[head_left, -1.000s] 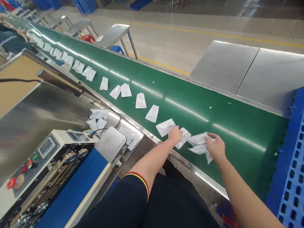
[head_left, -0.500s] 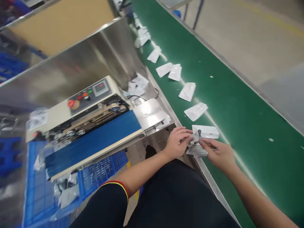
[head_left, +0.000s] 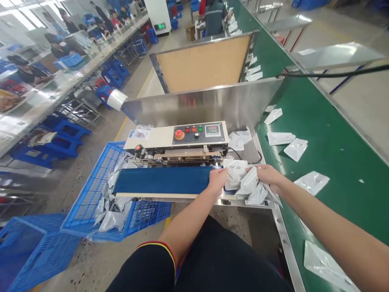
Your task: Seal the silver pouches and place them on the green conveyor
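A band sealing machine (head_left: 199, 140) with a red stop button and a digital display stands straight ahead, its blue feed belt (head_left: 162, 180) running in front of it. My left hand (head_left: 217, 181) rests at the belt's right end, gripping a white foil pouch (head_left: 235, 170). My right hand (head_left: 269, 176) grips more silvery-white pouches (head_left: 253, 188) just to its right, touching the first pouch. A green conveyor belt (head_left: 331, 117) runs along my right, with several loose white pouches (head_left: 311, 182) lying on it.
A blue plastic crate (head_left: 91, 190) holding silver pouches sits left of the sealer, and another blue crate (head_left: 33, 251) lies lower left. A steel panel (head_left: 200, 105) rises behind the sealer. Several people sit at a long bench (head_left: 60, 77) far left.
My view has swung left from the green conveyor to the sealer. Both hands have moved with the pouches to the end of the sealer's blue belt.
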Demonstrator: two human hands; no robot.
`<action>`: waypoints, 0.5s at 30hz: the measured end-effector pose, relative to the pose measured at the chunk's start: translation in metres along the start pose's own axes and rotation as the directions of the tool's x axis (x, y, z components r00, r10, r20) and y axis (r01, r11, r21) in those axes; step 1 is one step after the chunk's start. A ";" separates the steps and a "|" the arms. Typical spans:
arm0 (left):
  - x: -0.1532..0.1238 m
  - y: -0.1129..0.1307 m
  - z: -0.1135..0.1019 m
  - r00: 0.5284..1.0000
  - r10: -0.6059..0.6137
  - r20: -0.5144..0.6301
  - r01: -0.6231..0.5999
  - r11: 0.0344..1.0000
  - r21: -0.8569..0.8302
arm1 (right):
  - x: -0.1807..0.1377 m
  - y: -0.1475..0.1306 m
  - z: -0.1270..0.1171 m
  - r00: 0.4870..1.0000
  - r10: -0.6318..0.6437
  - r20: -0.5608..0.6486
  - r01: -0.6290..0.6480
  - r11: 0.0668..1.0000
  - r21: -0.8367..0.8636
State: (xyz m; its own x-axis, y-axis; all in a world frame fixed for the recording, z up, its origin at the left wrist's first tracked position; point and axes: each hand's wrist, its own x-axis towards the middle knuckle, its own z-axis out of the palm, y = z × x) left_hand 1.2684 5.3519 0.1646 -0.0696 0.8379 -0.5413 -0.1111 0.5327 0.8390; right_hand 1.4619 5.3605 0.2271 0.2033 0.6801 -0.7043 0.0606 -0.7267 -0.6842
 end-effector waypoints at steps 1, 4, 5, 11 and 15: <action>0.006 0.003 -0.003 1.000 0.009 -0.014 -0.009 1.000 -0.003 | 0.006 -0.007 0.007 1.000 0.005 0.004 -0.005 1.000 -0.010; 0.017 0.009 -0.016 0.997 0.051 -0.059 -0.052 0.999 -0.010 | 0.012 -0.023 0.031 1.000 -0.004 0.025 0.005 0.999 -0.034; 0.019 0.011 -0.022 0.995 0.066 -0.075 -0.067 0.998 -0.011 | 0.013 -0.026 0.039 0.999 -0.004 0.038 0.006 0.999 -0.041; 0.006 0.011 -0.081 0.964 0.214 -0.158 -0.204 0.976 0.076 | 0.010 -0.024 0.060 0.996 -0.028 0.085 0.032 0.999 -0.040; -0.038 0.011 -0.108 0.852 0.449 -0.270 -0.412 0.892 0.183 | -0.007 -0.016 0.057 0.991 -0.118 0.066 0.121 0.992 -0.039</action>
State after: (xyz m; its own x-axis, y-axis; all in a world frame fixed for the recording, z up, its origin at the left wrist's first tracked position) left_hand 1.1625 5.3132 0.1879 -0.3765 0.9211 -0.0995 0.1113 0.1516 0.9822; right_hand 1.4039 5.3728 0.2328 0.1302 0.7661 -0.6294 0.1226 -0.6424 -0.7565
